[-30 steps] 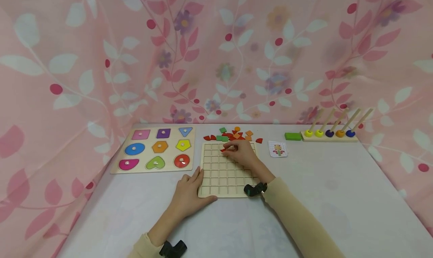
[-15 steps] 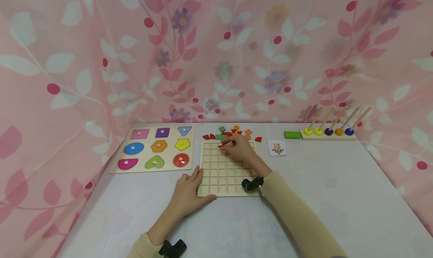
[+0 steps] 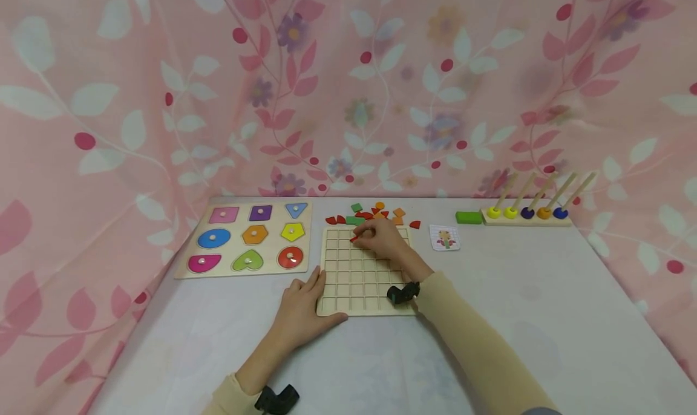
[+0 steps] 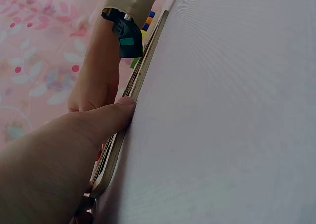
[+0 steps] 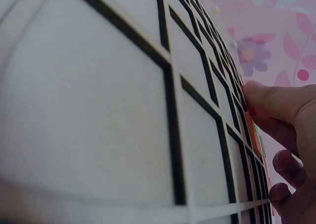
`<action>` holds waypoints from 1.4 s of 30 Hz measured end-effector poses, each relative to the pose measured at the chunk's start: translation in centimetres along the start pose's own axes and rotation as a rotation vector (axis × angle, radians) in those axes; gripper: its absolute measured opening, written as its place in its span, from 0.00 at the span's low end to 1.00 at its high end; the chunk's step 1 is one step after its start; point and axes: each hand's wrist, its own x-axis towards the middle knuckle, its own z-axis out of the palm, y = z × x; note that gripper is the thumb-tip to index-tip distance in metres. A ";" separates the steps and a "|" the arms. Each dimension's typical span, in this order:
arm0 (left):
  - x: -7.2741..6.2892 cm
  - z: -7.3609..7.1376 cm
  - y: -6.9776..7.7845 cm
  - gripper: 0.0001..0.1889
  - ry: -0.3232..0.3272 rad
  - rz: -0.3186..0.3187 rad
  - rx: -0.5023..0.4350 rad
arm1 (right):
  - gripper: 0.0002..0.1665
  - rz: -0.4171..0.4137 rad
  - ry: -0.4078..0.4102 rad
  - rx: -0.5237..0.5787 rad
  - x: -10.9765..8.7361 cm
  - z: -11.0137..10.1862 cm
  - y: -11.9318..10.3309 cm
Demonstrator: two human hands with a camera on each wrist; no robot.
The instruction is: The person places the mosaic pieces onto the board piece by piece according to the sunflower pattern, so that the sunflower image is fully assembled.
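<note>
Possibly the red piece (image 3: pixel 354 239) lands crooked across a divider, since the right hand (image 3: pixel 381 239) partly hides the far cells of the grid board (image 3: pixel 356 285), over which its nearly closed grip pinches the piece. Too light a touch from the left hand (image 3: pixel 299 315), fairly straight-fingered at the near left corner, could let the board slide. Compared with half a second ago, the piece sits slightly nearer; the left hand hasn't moved.

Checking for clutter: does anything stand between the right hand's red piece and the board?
Nothing visible does. The right hand pinches the red piece over the board near its far edge; the left hand is at the near-left corner. I can't see beneath the right hand.
</note>
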 end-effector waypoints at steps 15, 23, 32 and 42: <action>0.0 0.1 -0.2 0.58 0.000 0.002 -0.002 | 0.11 -0.114 -0.055 -0.104 0.2 -0.2 0.2; -0.1 0.0 -0.1 0.58 0.010 0.005 0.008 | 0.13 -0.192 -0.090 -0.132 0.0 -0.9 0.2; -0.1 0.0 -0.1 0.58 0.014 0.013 0.012 | 0.13 -0.206 -0.089 -0.125 -0.1 -1.0 0.7; -0.2 -0.1 0.0 0.58 0.015 0.011 0.009 | 0.14 -0.138 -0.097 -0.086 -0.3 -1.2 0.8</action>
